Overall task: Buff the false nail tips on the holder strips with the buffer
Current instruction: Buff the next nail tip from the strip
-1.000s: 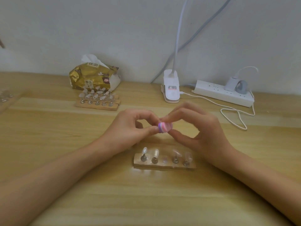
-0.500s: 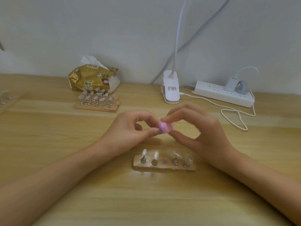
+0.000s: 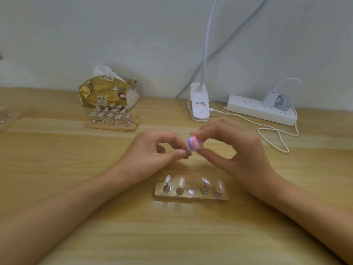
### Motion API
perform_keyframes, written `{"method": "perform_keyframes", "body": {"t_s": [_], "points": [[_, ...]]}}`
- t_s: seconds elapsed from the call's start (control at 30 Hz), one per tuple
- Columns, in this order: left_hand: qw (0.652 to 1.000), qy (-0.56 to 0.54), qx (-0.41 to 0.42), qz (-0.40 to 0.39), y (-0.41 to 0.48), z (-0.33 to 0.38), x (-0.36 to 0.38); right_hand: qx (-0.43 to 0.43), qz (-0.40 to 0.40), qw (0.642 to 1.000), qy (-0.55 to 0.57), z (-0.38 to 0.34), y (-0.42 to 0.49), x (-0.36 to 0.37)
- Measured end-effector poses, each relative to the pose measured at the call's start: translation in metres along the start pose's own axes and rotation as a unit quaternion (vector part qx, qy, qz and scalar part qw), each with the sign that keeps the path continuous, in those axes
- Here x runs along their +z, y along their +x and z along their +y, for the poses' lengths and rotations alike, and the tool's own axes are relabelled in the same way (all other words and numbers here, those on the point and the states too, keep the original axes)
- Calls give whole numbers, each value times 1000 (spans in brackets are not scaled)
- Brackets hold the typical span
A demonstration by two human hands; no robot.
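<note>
Over the last second the pink-and-purple buffer (image 3: 194, 144) has risen slightly and rocked, showing a different face, and the right hand (image 3: 238, 150) is blurred. I judge that short buffing strokes are under way on a single piece. The right-hand fingers are closed on the buffer, thumb below and fingertips above. The left hand (image 3: 158, 150) has thumb and forefinger pinched against the buffer's left edge. What they grip is too small to make out, but it is probably a nail tip. Both hands are held above the bench (image 3: 57, 188), near the centre of view. At 6 o'clock from them lies the near holder strip (image 3: 191, 197), carrying four upright tips with its middle socket (image 3: 191, 191) bare, which fits one tip having been lifted out for work. At 10 o'clock, the far holder strips (image 3: 112, 127) are stacked side by side, all sockets seemingly filled. Behind them is a tissue pack (image 3: 107, 92), and at 2 o'clock a power strip (image 3: 261, 109).
</note>
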State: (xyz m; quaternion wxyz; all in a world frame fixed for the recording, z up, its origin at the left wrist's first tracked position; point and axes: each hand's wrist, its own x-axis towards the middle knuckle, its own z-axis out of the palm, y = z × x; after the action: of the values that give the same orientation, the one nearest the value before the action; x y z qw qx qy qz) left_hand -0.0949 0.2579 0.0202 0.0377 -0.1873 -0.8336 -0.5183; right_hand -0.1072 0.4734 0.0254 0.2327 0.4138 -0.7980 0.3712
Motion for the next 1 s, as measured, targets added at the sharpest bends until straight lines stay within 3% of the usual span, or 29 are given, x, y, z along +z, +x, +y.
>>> {"method": "perform_keyframes", "body": {"t_s": [0.07, 0.13, 0.23, 0.3, 0.4, 0.47, 0.53, 0.67, 0.77, 0.9, 1.0], "points": [[1000, 0, 7, 3, -1, 0, 0, 24, -38, 999, -19, 5, -2, 2], [1000, 4, 13, -3, -2, 2, 0, 74, -17, 997, -19, 11, -1, -3], [1000, 13, 8, -8, -1, 3, 0, 13, 25, 999, -24, 5, 0, -4], [1000, 10, 4, -6, -1, 2, -1, -14, -18, 999, -39, 4, -2, 2], [1000, 15, 7, -14, -3, 2, -1, 68, -22, 997, -17, 9, -3, -2], [1000, 21, 9, -13, -2, 3, 0, 29, 9, 1000, -7, 4, -1, -3], [1000, 18, 8, -7, -1, 2, 0, -26, -14, 999, -31, 1, 1, 2], [1000, -3, 13, -11, -3, 3, -1, 29, -9, 998, -52, 12, 0, -5], [1000, -11, 15, -8, -3, 3, -1, -25, -8, 997, -78, 10, -3, -5], [1000, -16, 23, -10, -3, 3, -1, 16, 5, 997, -77, 13, -4, -7], [1000, -8, 18, -1, -3, 2, -1, -42, 0, 997, -69, 5, -3, -1]]}}
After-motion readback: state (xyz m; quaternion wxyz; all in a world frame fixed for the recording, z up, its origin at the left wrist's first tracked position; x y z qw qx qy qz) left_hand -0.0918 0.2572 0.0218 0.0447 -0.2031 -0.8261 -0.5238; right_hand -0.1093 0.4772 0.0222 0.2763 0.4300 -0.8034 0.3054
